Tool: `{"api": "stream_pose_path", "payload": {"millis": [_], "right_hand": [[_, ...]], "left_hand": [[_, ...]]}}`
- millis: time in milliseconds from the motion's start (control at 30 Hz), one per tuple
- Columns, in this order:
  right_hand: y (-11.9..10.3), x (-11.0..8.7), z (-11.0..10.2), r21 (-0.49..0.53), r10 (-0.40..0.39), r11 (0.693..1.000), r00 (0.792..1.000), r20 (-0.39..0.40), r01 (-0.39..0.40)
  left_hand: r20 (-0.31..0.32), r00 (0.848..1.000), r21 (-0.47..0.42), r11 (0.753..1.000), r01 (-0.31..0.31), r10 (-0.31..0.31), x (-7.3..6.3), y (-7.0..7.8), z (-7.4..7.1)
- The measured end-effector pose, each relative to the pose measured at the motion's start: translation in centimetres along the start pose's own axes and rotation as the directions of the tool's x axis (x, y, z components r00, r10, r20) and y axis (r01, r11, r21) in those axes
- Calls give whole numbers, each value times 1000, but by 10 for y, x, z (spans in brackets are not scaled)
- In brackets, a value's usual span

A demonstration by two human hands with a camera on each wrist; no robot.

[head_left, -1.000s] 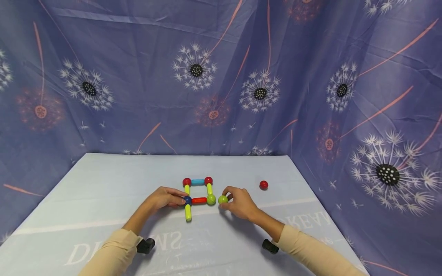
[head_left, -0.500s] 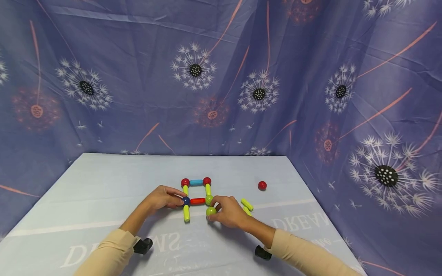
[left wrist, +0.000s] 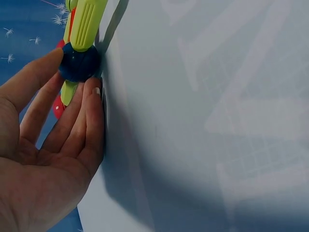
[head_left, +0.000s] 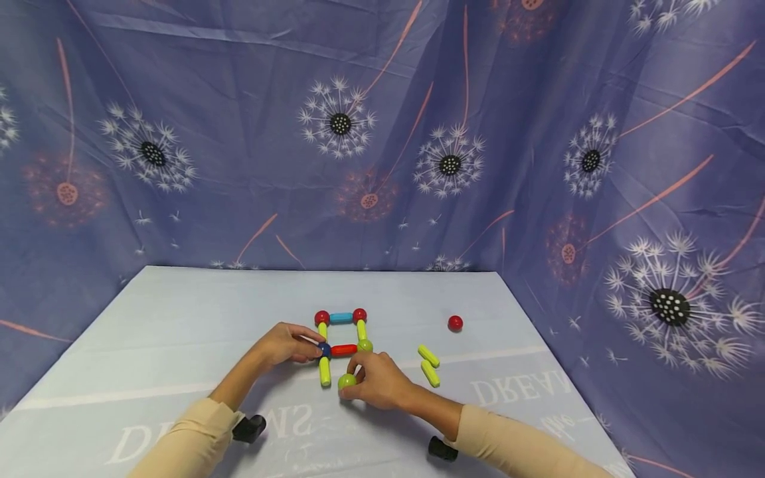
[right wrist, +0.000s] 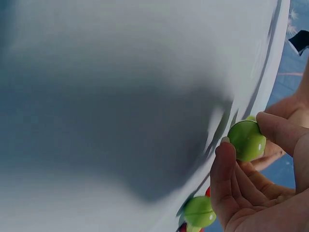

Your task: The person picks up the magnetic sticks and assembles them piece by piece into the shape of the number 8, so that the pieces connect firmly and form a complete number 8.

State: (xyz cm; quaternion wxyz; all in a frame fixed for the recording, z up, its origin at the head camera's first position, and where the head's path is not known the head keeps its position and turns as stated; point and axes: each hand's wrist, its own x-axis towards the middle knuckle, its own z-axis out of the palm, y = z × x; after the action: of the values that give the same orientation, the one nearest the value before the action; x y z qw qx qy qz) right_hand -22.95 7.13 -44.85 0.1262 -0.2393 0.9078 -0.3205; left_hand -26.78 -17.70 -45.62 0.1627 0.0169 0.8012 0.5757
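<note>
A flat frame of balls and rods lies on the table. At its near left corner my left hand pinches a dark blue ball between thumb and fingers. From that ball a yellow-green rod points toward me, its near end free. A red rod links the blue ball to a green ball at the near right corner. Between thumb and fingertips, my right hand holds another green ball, a small gap to the right of the free rod end.
Two red balls, one at the far left and one at the far right, are joined by a light blue rod. Two loose yellow-green rods and a single red ball lie to the right. Patterned cloth hangs behind the table.
My right hand has carried its green ball left and toward me, past the frame's near right corner. The two loose rods have come into view behind it. My left hand stays on the blue ball.
</note>
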Motion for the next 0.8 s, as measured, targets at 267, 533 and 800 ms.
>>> {"api": "stream_pose_path", "payload": {"millis": [267,533,800], "right_hand": [[-7,0,10,5,-26,1000,999,25,26],[-11,0,19,7,-45,999,998,41,45],[-15,4,22,13,-50,999,998,33,49]], "left_hand": [[-49,999,36,999,0,2,2,0,3],[-54,999,57,998,-7,10,4,-3,3],[-36,999,50,999,-21,23,4,-6,1]]}}
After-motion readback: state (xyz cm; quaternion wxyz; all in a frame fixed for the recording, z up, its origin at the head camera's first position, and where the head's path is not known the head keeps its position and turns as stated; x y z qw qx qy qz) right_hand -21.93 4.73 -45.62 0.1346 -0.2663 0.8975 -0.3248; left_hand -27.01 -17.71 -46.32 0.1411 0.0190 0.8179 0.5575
